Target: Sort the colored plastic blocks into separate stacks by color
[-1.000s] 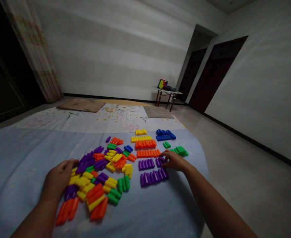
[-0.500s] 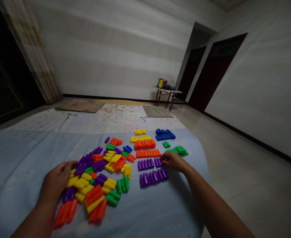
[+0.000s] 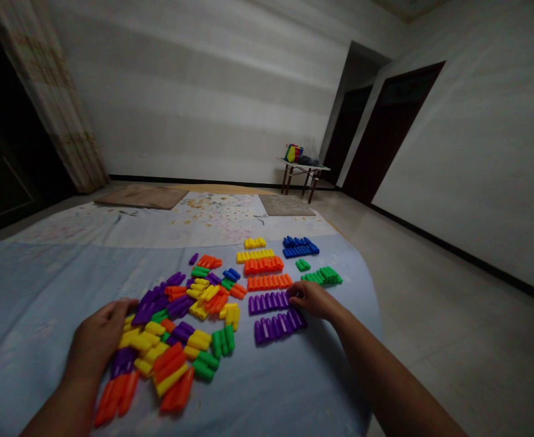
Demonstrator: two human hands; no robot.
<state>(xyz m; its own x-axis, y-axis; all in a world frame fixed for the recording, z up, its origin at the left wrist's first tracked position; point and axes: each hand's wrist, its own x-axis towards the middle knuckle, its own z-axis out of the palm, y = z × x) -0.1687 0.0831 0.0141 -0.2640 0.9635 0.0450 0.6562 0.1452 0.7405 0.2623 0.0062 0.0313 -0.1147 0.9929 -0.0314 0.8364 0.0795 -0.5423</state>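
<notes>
My right hand [image 3: 310, 298] is closed at the right end of the upper purple row [image 3: 269, 301], its fingertips touching the last purple piece. Just nearer lies a second purple row [image 3: 278, 326]. My left hand [image 3: 101, 334] rests at the left edge of a mixed pile [image 3: 155, 349] of purple, yellow, orange and green pieces; its fingertips are partly hidden and what they may hold cannot be made out. Beyond the purple rows lie orange rows [image 3: 269, 282] and yellow rows [image 3: 255, 256]. Green pieces [image 3: 324, 276] and blue pieces [image 3: 300, 247] are grouped to the right.
A blue flowered cloth [image 3: 57, 291] covers the surface. Two flat boards, a brown one [image 3: 144, 196] and a grey one [image 3: 286, 205], lie at its far side. Behind, a small table [image 3: 304, 165] holds a colourful bag [image 3: 293, 153].
My right hand has moved slightly left with the short purple group, which now joins the rest of the upper purple row. The view has shifted a little.
</notes>
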